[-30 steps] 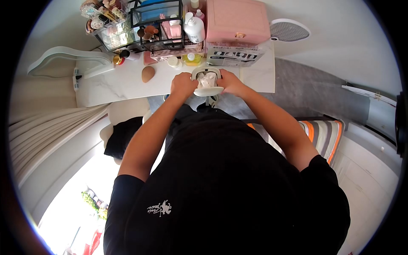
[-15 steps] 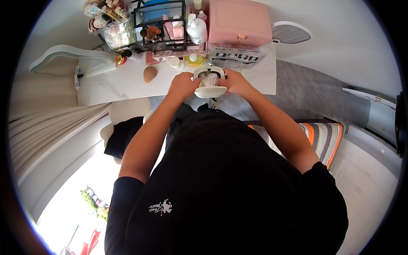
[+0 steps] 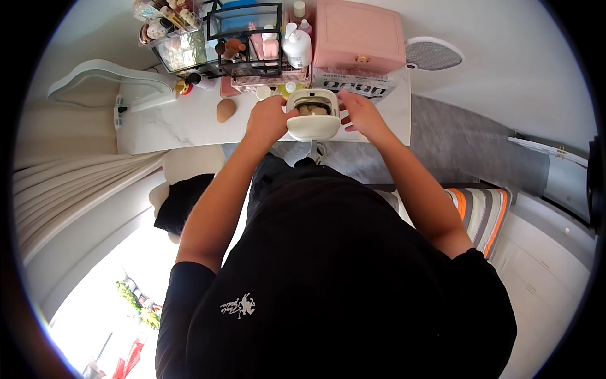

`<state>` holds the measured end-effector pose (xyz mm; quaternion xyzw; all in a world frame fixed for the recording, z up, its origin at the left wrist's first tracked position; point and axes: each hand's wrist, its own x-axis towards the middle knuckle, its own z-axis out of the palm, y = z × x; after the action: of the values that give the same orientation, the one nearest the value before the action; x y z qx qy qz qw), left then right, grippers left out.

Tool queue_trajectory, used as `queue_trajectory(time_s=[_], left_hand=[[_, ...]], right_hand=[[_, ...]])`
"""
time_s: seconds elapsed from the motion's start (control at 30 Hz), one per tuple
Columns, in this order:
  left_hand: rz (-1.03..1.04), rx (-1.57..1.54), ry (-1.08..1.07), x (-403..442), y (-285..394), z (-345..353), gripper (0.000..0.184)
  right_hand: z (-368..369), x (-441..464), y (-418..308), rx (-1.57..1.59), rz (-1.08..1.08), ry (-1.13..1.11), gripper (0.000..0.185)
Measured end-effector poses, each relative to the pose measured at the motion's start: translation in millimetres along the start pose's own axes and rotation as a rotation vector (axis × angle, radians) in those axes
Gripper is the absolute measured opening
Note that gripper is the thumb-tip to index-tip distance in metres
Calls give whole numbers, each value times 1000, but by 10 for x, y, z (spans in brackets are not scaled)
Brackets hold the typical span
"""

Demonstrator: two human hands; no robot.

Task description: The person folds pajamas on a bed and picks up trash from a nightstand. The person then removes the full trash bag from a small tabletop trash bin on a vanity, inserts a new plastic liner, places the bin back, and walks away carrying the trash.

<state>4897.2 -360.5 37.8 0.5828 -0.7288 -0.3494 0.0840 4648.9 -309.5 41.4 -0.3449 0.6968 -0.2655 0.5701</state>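
A small white lidded box (image 3: 313,129) is held over the front edge of the white desk, its lid tipped open toward me. Beige, rounded contents show inside, too small to name. My left hand (image 3: 267,117) grips the box's left side, thumb at the opening. Beside the right wall is my right hand (image 3: 363,115), open with its fingers apart and seemingly just off the box. Behind the box stand a bottle of yellow liquid (image 3: 290,88) and a white-capped jar (image 3: 263,93), both partly covered.
On the marble-patterned desk (image 3: 183,134) lie a tan makeup sponge (image 3: 226,110) and a white-framed mirror (image 3: 110,82). Along the back are a black-framed cosmetics organizer (image 3: 245,39), a white pump bottle (image 3: 297,47) and a pink case (image 3: 358,35). A printed packet (image 3: 356,84) sits before the case.
My right hand has let go of the box's right side and moved slightly right, fingers opening. The box has tilted, and the crumpled white material seen in it before no longer shows.
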Motion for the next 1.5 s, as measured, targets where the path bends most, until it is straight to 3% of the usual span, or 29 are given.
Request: queue_trajectory(time_s=[0.07, 0.13, 0.2, 0.27, 0.37, 0.43, 0.57, 0.73, 0.8, 0.93, 1.0, 1.07, 1.3, 1.43, 1.5], left_hand=[[5, -6, 12, -58, 75, -48, 47], [-121, -103, -82, -135, 224, -185, 48], [-94, -73, -47, -174, 284, -252, 48], [-64, -43, -16, -221, 377, -368, 48], [-87, -117, -47, -269, 471, -634, 46], [-52, -94, -9, -275, 436, -824, 45], [-37, -340, 78, -557, 226, -1379, 37], [-109, -592, 214, -1166, -860, -1996, 24], [-379, -685, 386, -1385, -1374, -2061, 22], [-482, -658, 488, -1394, -2461, -1942, 24], [-664, -659, 492, -1279, -2800, -1843, 31], [-696, -672, 517, -1125, -3060, -1702, 33], [-755, -771, 551, -526, -3823, -1261, 37], [-764, -699, 462, -330, -3751, -1232, 39], [-774, -824, 448, -327, -3679, -1269, 42]], right_hand=[[-50, 79, 312, 135, -33, 47, 49], [-92, 155, 682, 271, -66, 91, 47], [-87, 179, 992, 340, 131, 77, 45], [-4, 129, 1114, 332, 178, 58, 46], [113, 187, 1401, 360, 246, -2, 57], [200, 272, 1619, 409, 101, -169, 67], [387, 161, 1149, 347, 133, -152, 77], [436, 113, 961, 254, 94, -124, 76], [442, 244, 1150, 270, 112, -120, 75], [468, 269, 1194, 290, 79, -21, 64], [510, 277, 1216, 284, 48, 27, 61], [509, 217, 1161, 231, -3, 168, 49], [596, 40, 961, 183, -116, 320, 33], [646, 33, 841, 207, -166, 319, 31], [644, -21, 748, 264, -168, 301, 31]])
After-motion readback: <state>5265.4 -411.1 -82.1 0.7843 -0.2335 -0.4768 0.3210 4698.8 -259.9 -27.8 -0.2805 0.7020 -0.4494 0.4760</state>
